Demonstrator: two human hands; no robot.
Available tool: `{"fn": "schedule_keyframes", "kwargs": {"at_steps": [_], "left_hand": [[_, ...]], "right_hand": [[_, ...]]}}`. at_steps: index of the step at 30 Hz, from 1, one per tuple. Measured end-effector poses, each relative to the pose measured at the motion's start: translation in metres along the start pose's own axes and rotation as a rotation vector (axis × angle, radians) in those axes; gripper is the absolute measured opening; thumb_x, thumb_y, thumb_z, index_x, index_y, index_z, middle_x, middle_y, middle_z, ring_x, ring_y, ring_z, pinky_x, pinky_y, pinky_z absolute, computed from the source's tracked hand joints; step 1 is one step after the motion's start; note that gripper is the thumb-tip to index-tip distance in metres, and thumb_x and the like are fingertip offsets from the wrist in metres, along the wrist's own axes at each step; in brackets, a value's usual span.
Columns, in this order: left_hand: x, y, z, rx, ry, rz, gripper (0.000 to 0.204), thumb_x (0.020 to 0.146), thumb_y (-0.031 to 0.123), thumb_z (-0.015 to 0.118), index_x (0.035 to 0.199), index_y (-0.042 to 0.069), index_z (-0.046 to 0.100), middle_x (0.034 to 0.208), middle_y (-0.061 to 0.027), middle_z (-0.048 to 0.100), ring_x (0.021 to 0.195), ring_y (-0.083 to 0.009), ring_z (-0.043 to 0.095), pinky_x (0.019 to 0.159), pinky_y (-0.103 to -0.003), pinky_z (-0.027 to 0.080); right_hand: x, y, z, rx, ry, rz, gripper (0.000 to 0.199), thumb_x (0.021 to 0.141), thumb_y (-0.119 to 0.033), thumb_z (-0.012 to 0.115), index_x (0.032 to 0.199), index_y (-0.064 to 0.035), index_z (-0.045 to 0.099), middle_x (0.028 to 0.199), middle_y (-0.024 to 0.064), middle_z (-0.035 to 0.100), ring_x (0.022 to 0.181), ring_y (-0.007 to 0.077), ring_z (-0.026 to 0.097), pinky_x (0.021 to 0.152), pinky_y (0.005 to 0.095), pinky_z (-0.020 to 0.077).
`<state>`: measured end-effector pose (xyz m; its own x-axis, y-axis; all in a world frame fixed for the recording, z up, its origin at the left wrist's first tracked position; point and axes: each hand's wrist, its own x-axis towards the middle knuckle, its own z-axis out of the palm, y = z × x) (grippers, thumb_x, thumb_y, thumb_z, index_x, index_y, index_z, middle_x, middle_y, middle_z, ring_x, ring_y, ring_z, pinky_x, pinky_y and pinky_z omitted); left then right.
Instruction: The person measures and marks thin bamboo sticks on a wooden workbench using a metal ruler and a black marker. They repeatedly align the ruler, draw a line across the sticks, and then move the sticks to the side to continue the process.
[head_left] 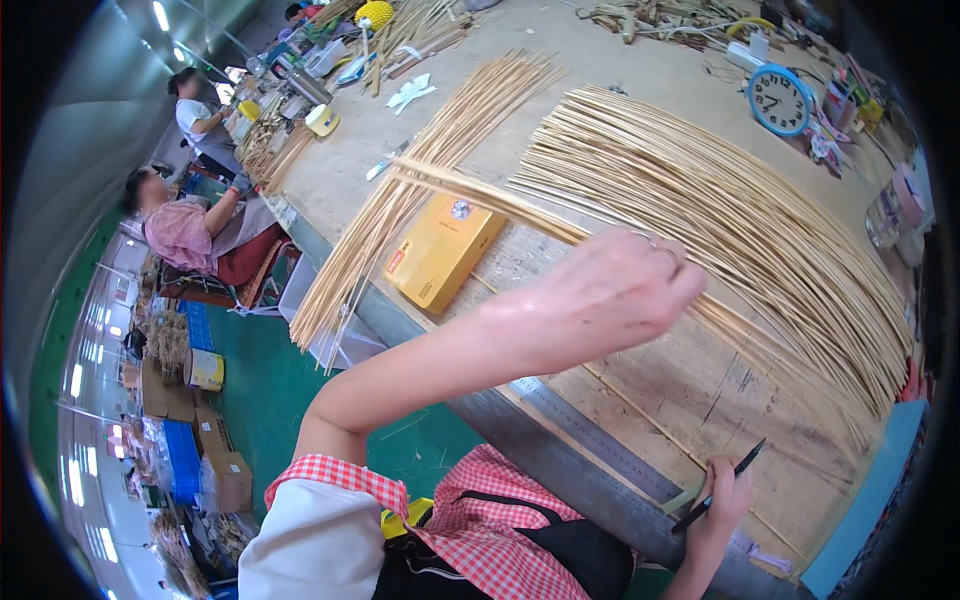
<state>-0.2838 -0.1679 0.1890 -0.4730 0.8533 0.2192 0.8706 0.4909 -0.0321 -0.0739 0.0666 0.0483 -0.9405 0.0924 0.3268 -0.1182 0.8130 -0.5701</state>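
thin sticks clasped in left hand; right hand gripping slim black tool

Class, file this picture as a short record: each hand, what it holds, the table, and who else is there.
Left hand: closed around some sticks
Right hand: fingers around a slim black tool; exact kind unclear
Near edge of table: metal ruler
Beyond the hands: two stick piles, large and narrower
By narrower pile: yellow box
Far right: blue clock
Others: two people at left, in pink and white
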Motion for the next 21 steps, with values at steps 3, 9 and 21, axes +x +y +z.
{"fn": "schedule_keyframes", "kwargs": {"at_steps": [3, 9, 21], "left_hand": [[-0.036, -0.019, -0.03, 0.072, 0.112, -0.153, 0.021, 0.086, 0.004, 0.057, 0.107, 0.002, 0.058, 0.092, -0.0141, 0.064, 0.083, -0.0277, 0.066, 0.075, -0.041, 0.052], [-0.168, -0.101, -0.039, 0.314, 0.172, -0.997, 0.029, 0.09, -0.007, 0.048, 0.117, 0.001, 0.053, 0.104, -0.0257, 0.066, 0.1, -0.0445, 0.063, 0.084, -0.051, 0.05], [-0.358, -0.223, 0.049, 0.257, 0.09, -1.147, 0.025, 0.091, 0.003, 0.054, 0.115, -0.002, 0.055, 0.113, -0.0306, 0.058, 0.108, -0.0482, 0.055, 0.093, -0.054, 0.045]], "right_hand": [[0.001, 0.0, -0.001, 0.005, -0.009, -0.013, 0.023, 0.078, 0.015, 0.064, 0.095, 0.001, 0.059, 0.087, 0.0176, 0.059, 0.081, 0.035, 0.06, 0.071, 0.0401, 0.0484], [-0.002, 0.006, 0.003, -0.037, 0.012, -0.006, 0.023, 0.079, 0.016, 0.063, 0.096, 0.0007, 0.059, 0.087, 0.0167, 0.058, 0.079, 0.0339, 0.059, 0.071, 0.0395, 0.0485], [0.003, -0.005, -0.009, -0.003, -0.074, 0.038, 0.03, 0.073, 0.015, 0.065, 0.098, -0.0007, 0.061, 0.085, 0.0161, 0.059, 0.079, 0.0354, 0.058, 0.07, 0.0408, 0.0468]]}}
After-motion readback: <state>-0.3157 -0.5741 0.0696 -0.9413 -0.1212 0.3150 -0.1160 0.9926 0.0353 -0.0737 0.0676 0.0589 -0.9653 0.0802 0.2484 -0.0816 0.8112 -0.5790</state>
